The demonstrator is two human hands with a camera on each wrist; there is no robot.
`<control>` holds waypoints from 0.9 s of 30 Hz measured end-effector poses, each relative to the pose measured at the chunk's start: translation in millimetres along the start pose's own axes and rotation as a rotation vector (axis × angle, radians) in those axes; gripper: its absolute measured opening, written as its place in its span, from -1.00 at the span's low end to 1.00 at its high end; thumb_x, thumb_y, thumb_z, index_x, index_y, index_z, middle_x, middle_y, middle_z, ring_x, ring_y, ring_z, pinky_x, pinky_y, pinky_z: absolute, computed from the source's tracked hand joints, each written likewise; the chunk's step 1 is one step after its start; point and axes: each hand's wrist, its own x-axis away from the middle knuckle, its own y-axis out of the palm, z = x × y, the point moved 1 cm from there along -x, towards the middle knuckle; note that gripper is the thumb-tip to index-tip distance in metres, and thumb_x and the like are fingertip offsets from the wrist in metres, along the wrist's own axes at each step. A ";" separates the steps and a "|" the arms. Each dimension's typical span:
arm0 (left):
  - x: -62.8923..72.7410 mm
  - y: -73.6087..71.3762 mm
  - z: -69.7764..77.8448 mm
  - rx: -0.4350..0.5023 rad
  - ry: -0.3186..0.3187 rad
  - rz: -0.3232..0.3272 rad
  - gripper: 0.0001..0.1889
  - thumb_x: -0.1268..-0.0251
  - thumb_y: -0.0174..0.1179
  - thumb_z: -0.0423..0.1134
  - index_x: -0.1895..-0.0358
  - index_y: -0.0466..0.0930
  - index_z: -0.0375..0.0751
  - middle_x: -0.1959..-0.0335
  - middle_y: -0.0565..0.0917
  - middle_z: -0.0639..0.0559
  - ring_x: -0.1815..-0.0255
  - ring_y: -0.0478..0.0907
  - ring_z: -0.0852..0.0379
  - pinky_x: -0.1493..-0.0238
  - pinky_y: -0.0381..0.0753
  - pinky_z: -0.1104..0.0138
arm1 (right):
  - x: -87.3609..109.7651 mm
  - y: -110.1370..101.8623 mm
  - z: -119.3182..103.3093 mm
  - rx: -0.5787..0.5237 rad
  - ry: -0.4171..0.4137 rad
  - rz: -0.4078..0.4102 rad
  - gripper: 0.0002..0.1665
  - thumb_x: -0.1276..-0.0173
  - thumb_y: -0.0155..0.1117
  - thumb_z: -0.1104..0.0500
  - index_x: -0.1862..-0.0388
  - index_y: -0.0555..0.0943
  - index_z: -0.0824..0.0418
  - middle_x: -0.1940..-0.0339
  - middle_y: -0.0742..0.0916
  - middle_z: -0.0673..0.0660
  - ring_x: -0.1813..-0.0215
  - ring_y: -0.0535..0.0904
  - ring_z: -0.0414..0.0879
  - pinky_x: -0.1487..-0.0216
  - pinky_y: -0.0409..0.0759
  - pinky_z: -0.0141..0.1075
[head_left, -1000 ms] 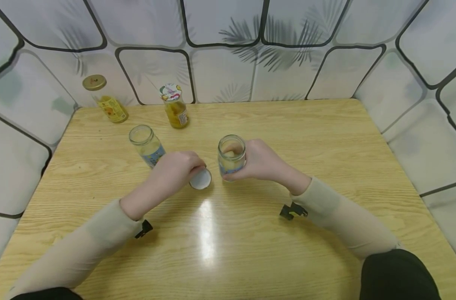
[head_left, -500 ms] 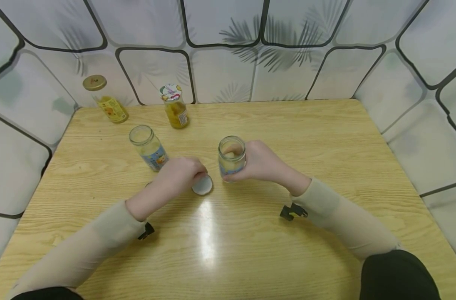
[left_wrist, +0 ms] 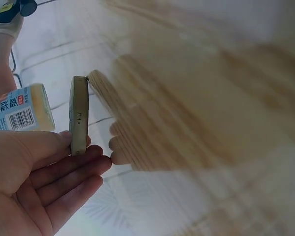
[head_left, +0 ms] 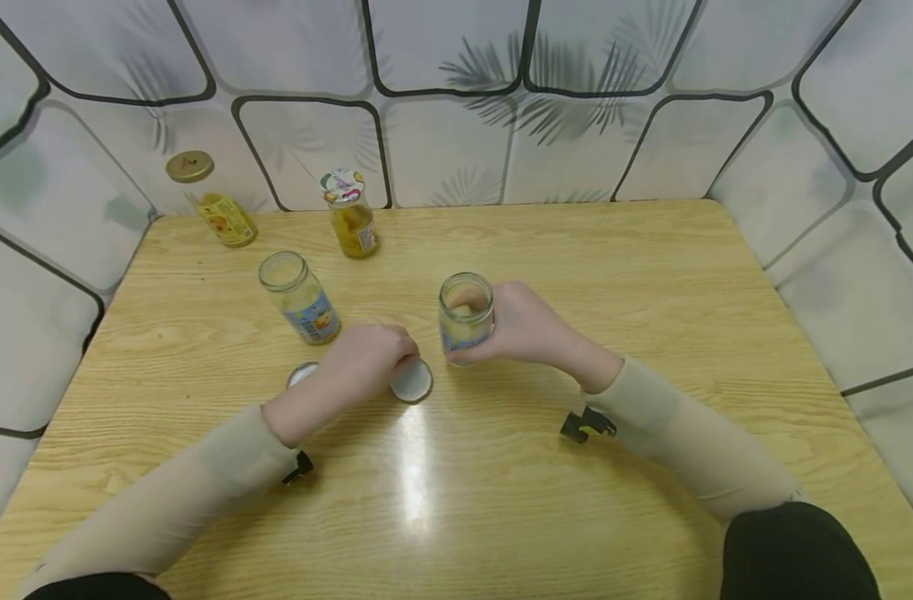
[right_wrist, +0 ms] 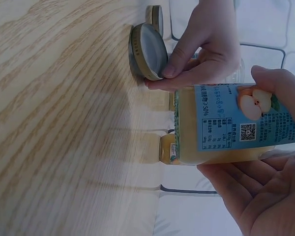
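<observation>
Lid [head_left: 411,381], round gold-rimmed metal, pinched in L hand [head_left: 366,358]; I read it just L of clear-glass blue-label jar [head_left: 455,335], axis approx. vert., gripped in R hand [head_left: 518,327].

Wood tbl [head_left: 576,275]: gold-cap jar [head_left: 228,220] & patterned-cap jar [head_left: 354,229] at bk; open jar [head_left: 311,317], lid [head_left: 300,373] in frt.

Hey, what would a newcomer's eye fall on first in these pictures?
Probably the right hand near the middle of the table, gripping an open glass jar, and beside it the left hand pinching a lid, pale inside showing. Next, perhaps, the gold-lidded jar and the pattern-lidded jar toward the far edge, left of centre.
</observation>
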 end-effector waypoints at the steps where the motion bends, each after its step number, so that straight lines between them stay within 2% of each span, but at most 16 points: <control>1: 0.0 0.4 0.3 0.001 -0.003 -0.001 -0.89 -0.22 0.26 -0.17 0.46 0.68 -0.01 0.49 0.63 0.18 0.47 0.59 0.17 0.48 0.55 0.28 | -0.1 0.1 0.6 -0.001 0.003 -0.001 -0.47 0.13 0.58 -0.09 0.12 0.61 -0.09 0.32 0.70 -0.16 0.28 0.60 -0.28 0.13 0.56 -0.32; 17: 0.1 0.5 0.2 0.008 -0.022 -0.021 -0.90 -0.20 0.28 -0.21 0.47 0.69 -0.03 0.50 0.59 0.17 0.51 0.54 0.18 0.51 0.53 0.28 | -0.4 2.0 2.5 0.005 0.020 -0.002 -0.44 0.15 0.58 -0.11 0.12 0.60 -0.11 0.29 0.70 -0.17 0.24 0.60 -0.27 0.10 0.56 -0.31; 22: 0.1 1.8 -0.8 -0.020 -0.021 -0.048 -0.88 -0.21 0.27 -0.20 0.47 0.69 -0.04 0.53 0.56 0.17 0.56 0.49 0.22 0.54 0.51 0.32 | 0.2 1.5 2.3 0.004 0.023 0.005 -0.43 0.16 0.59 -0.11 0.10 0.60 -0.11 0.29 0.71 -0.18 0.24 0.61 -0.28 0.11 0.56 -0.32; 27: -0.3 2.3 -1.4 -0.023 -0.027 -0.078 -0.92 -0.21 0.27 -0.19 0.39 0.72 -0.02 0.47 0.61 0.16 0.52 0.54 0.21 0.53 0.53 0.34 | -0.5 0.4 1.6 0.004 0.019 0.014 -0.43 0.16 0.58 -0.11 0.11 0.61 -0.11 0.31 0.71 -0.19 0.26 0.61 -0.29 0.12 0.56 -0.32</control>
